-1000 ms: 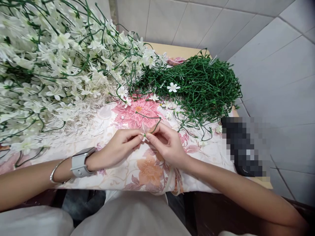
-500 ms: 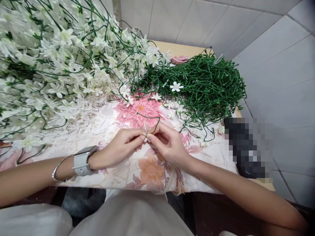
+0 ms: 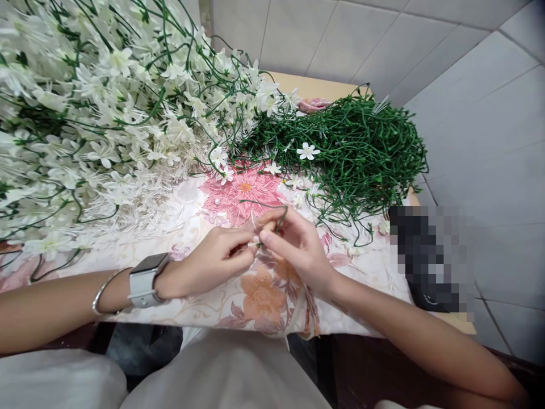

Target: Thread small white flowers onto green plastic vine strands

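Two hands' fingers (image 3: 254, 241) pinching green stem (image 3: 279, 220)

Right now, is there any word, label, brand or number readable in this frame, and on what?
None can be read.
Watch on the left wrist: its face shows no text.
Dark object at the table's right edge: pixelated, unreadable.
Floral cloth: pattern only, no text.

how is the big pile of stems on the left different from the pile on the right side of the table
The left pile is covered in white flowers; the right pile is almost all bare green stems, with only a stray flower or two. The left pile is larger and runs out of the picture, while the right pile is a compact tangle wholly in view. Both lie on the floral cloth beyond the hands and have thin green stems.
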A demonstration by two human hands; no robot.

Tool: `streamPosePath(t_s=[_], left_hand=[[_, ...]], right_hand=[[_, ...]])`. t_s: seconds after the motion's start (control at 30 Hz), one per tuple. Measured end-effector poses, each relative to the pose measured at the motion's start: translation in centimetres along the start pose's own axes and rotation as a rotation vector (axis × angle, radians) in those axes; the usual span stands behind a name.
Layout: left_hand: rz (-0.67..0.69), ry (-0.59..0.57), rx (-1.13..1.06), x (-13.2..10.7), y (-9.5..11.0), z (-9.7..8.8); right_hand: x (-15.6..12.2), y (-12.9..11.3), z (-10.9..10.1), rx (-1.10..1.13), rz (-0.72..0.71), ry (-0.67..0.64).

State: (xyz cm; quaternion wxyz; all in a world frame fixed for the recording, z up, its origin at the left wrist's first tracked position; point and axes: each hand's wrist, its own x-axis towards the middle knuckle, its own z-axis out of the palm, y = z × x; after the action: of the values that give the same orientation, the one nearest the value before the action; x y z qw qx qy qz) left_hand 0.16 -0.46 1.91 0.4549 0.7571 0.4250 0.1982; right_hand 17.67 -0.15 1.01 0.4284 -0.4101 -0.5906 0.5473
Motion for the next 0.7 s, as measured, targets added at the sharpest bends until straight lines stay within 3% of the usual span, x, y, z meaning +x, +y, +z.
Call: streamPosePath(t_s=[0.1, 0.2, 0.27, 0.4, 0.53, 0.7], left_hand=[[0.102, 0.066, 0.224, -0.5, 0.1, 0.2], [0.124, 0.057, 0.337, -0.8, 0.0, 0.5], [0.104, 0.052, 0.355, -0.8, -0.1, 0.5], [0.053, 0.093, 0.303, -0.7, 0.0, 0.3], [-0.006, 0.127, 0.144, -0.6, 0.2, -0.2], [-0.018, 0.146, -0.071, -0.3, -0.1, -0.4]], right_hand=[[0.8, -0.8, -1.6, -0.095, -0.108, 0.2], [2.1, -1.6, -4.3, -0.437, -0.278, 0.37], [2.8, -2.1, -6.0, -0.781, -0.365, 0.322], [3.2, -2.1, -7.7, -1.342, -0.369, 0.052], [3.0, -1.6, -7.7, -1.502, -0.33, -0.041], [3.1, -1.5, -7.3, -1.498, -0.326, 0.008]])
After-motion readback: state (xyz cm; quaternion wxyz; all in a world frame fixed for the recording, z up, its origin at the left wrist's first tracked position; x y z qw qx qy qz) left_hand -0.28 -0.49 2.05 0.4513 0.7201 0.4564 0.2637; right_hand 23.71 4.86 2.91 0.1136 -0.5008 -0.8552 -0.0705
